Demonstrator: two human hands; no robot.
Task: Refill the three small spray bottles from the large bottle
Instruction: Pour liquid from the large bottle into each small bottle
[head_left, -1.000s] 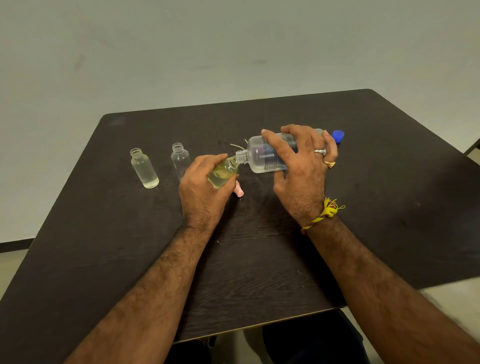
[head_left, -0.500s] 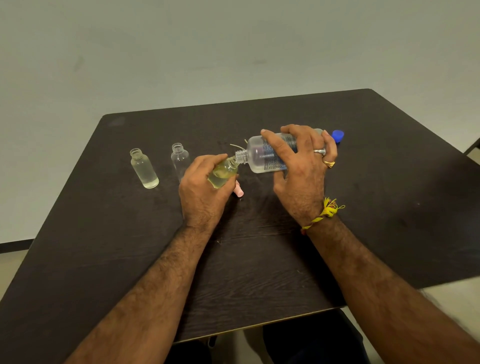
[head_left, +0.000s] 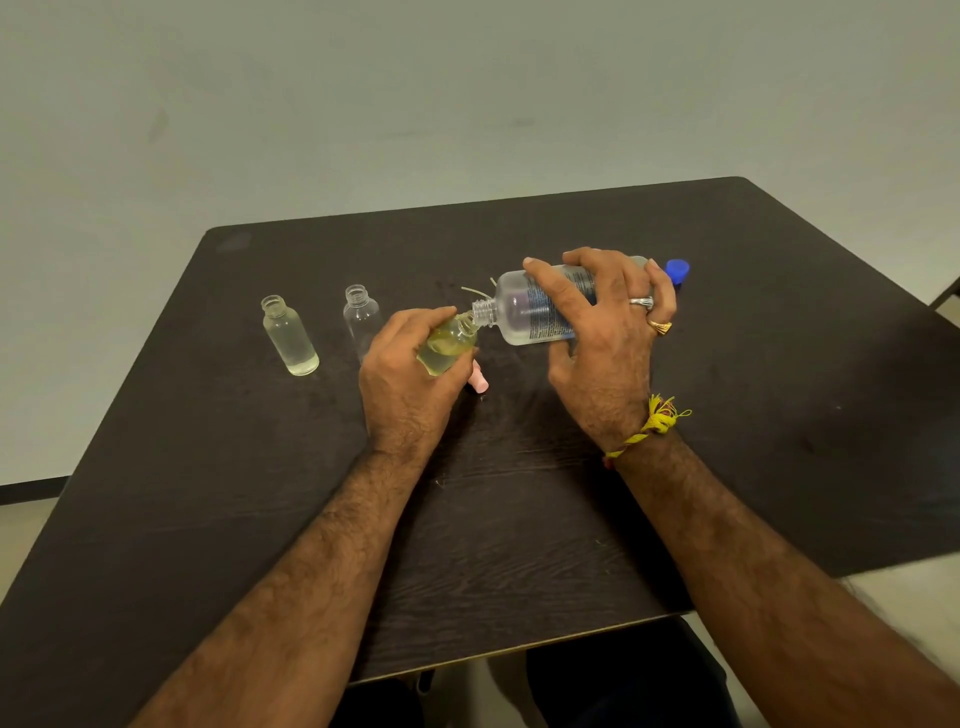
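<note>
Large clear bottle is lying almost horizontal in the air, cap off, threaded neck pointing left and meeting the mouth of a small bottle — the small one is tilting toward it and holding pale yellow liquid, filling most of the body that shows. Liquid level inside the large bottle cannot be told; its printed label is facing the camera.

Right hand is gripping the large bottle from above, fingers spread and curled over the barrel, thumb underneath; two rings are showing on that hand and a yellow thread bracelet is sitting at the wrist. Left hand is wrapping the small bottle, fingers pressed together around its lower body, only the shoulder, neck and part of the side showing past them.

Two more small bottles are standing upright on the dark table, both uncapped: the far-left bottle is holding clear, faintly yellow liquid nearly to the shoulder; the middle bottle, just beside the left hand, is looking empty. Count — three small bottles, one large.

A pink cap is lying on the table just beside the left hand. A blue cap is sitting behind the right hand. Thin pale tubes are lying behind the necks.
</note>
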